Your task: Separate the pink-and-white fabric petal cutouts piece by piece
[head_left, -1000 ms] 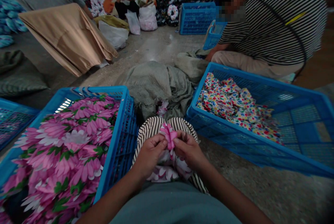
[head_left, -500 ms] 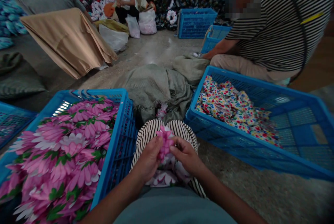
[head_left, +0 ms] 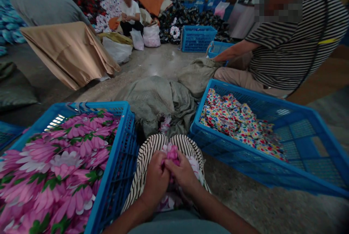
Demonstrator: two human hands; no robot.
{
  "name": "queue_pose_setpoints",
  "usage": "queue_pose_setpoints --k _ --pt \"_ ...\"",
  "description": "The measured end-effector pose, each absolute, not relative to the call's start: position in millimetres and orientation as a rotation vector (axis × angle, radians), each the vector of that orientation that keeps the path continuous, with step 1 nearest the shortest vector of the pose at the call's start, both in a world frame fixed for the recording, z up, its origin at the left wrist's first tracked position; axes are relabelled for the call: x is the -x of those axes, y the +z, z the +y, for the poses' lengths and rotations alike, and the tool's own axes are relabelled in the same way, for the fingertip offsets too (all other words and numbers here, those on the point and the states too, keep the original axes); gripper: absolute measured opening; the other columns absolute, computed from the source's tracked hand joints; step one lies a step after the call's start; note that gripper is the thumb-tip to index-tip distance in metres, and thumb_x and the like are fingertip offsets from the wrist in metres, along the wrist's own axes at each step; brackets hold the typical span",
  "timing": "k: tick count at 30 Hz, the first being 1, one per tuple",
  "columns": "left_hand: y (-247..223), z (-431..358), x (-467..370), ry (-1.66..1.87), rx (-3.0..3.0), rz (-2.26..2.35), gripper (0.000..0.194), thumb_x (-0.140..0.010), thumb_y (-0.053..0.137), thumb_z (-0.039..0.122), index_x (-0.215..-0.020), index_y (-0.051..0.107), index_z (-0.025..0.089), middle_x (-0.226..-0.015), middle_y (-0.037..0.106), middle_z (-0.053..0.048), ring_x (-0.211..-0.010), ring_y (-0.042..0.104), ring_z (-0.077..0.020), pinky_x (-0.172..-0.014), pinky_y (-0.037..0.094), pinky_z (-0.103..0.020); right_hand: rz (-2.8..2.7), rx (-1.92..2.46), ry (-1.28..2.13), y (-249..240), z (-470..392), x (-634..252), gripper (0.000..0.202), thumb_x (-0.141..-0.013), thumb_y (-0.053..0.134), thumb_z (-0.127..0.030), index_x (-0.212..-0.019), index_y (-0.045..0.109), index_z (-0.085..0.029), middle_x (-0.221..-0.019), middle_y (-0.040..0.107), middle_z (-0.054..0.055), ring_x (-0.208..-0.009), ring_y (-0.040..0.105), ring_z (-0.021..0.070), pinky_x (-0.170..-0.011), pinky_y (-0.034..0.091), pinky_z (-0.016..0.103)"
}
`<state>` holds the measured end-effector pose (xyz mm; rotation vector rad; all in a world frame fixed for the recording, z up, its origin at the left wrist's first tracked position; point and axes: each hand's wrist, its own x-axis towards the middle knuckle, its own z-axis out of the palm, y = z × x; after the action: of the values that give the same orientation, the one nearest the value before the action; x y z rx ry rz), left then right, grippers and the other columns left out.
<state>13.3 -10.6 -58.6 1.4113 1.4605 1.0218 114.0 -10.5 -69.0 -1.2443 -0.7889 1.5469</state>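
Over my lap, my left hand (head_left: 158, 172) and my right hand (head_left: 182, 172) are closed together on a crumpled pink fabric flower (head_left: 172, 153). My fingers hide much of it. More white and pink fabric pieces (head_left: 167, 202) rest on my lap below the hands, between my striped trouser legs (head_left: 143, 161). To my left, a blue crate (head_left: 116, 175) is heaped with pink and white fabric flowers (head_left: 65, 165) with green leaves.
A second blue crate (head_left: 261, 170) on the right holds colourful spotted fabric pieces (head_left: 234, 117). Grey-green sacks (head_left: 160, 95) lie ahead of my knees. A co-worker in a striped shirt (head_left: 294, 48) sits beyond the right crate. A tan cloth (head_left: 71, 52) drapes something at left.
My view has tilted up a little. My hands have drawn closer together, and the pink flower is now more bunched and covered by my fingers.
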Motion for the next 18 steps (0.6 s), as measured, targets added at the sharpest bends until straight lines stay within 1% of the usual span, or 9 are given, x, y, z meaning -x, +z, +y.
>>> queue_pose_setpoints --k 2,3,5,6,8,11,13,15,18 --pt "-58.5 -8.5 -10.6 1.024 -1.460 1.483 0.012 -0.074 0.050 0.019 -0.063 0.048 0.019 -0.068 0.048 0.001 -0.067 0.046 -0.0148 -0.063 0.036 -0.026 -0.623 1.220 1.592 -70.3 -6.7 -112.9 0.018 -0.067 0.065 -0.027 -0.076 0.055 -0.015 -0.065 0.057 -0.001 -0.055 0.050 0.0101 -0.050 0.041 0.020" --pt "-58.5 -7.0 -8.7 1.022 -1.417 1.490 0.011 -0.076 0.049 0.021 -0.065 0.048 0.019 -0.068 0.049 0.001 -0.065 0.047 -0.0146 -0.062 0.036 -0.026 -0.513 1.186 1.617 -70.5 -4.9 -114.0 0.019 -0.066 0.066 -0.028 -0.076 0.055 -0.016 -0.061 0.056 -0.002 -0.050 0.049 0.0089 -0.046 0.040 0.019" --pt "-58.7 -3.8 -5.1 1.030 -1.304 1.503 0.009 -0.077 0.049 0.024 -0.070 0.048 0.019 -0.066 0.050 0.002 -0.063 0.047 -0.0138 -0.060 0.036 -0.025 -0.285 1.084 1.667 -68.1 -2.6 -118.3 0.025 -0.061 0.069 -0.029 -0.073 0.051 -0.018 -0.050 0.050 -0.007 -0.035 0.038 0.0050 -0.034 0.030 0.016" --pt "-59.1 -2.1 -4.0 1.048 -1.254 1.507 0.009 -0.077 0.049 0.024 -0.070 0.048 0.019 -0.064 0.049 0.003 -0.061 0.047 -0.0132 -0.059 0.036 -0.024 -0.198 1.024 1.689 -65.5 -2.3 -121.0 0.028 -0.059 0.071 -0.029 -0.072 0.050 -0.019 -0.047 0.046 -0.009 -0.031 0.031 0.0032 -0.030 0.025 0.015" --pt "-60.1 1.7 -3.9 1.076 -1.103 1.454 0.011 -0.075 0.051 0.024 -0.066 0.048 0.019 -0.059 0.048 0.004 -0.056 0.044 -0.0115 -0.054 0.033 -0.022 -0.130 0.909 1.752 -58.8 -3.5 -125.9 0.030 -0.058 0.073 -0.028 -0.072 0.048 -0.019 -0.044 0.043 -0.011 -0.028 0.022 0.0009 -0.029 0.021 0.013" --pt "-59.0 9.6 -5.9 1.043 -0.653 1.214 0.014 -0.070 0.057 0.023 -0.063 0.045 0.018 -0.050 0.042 0.007 -0.044 0.038 -0.0082 -0.043 0.028 -0.019 -0.218 0.822 1.885 -52.1 -6.7 -131.9 0.028 -0.062 0.072 -0.030 -0.073 0.049 -0.019 -0.041 0.042 -0.011 -0.029 0.018 0.0009 -0.030 0.021 0.014" --pt "-53.4 15.0 -5.2 1.000 -0.459 1.101 0.016 -0.066 0.059 0.021 -0.062 0.043 0.019 -0.046 0.039 0.008 -0.038 0.036 -0.0065 -0.040 0.028 -0.019 -0.260 0.804 1.933 -52.7 -7.7 -135.6 0.027 -0.065 0.069 -0.034 -0.068 0.048 -0.019 -0.038 0.039 -0.011 -0.029 0.016 0.0013 -0.030 0.021 0.014" --pt "-43.7 17.7 -2.2 0.972 -0.405 1.030 0.013 -0.066 0.059 0.021 -0.066 0.047 0.018 -0.050 0.045 0.006 -0.042 0.043 -0.0074 -0.044 0.035 -0.020 -0.220 0.771 1.995 -56.1 -7.2 -138.4 0.030 -0.067 0.067 -0.038 -0.061 0.046 -0.018 -0.036 0.035 -0.012 -0.029 0.013 0.0010 -0.030 0.019 0.014" --pt "-28.7 13.9 1.7 0.862 -0.271 0.825 0.014 -0.067 0.061 0.028 -0.076 0.054 0.019 -0.066 0.059 0.000 -0.055 0.055 -0.0118 -0.054 0.044 -0.026 -0.083 0.699 2.183 -61.4 -6.0 -136.8 0.032 -0.069 0.064 -0.042 -0.059 0.048 -0.016 -0.035 0.035 -0.012 -0.029 0.009 0.0007 -0.030 0.015 0.014"
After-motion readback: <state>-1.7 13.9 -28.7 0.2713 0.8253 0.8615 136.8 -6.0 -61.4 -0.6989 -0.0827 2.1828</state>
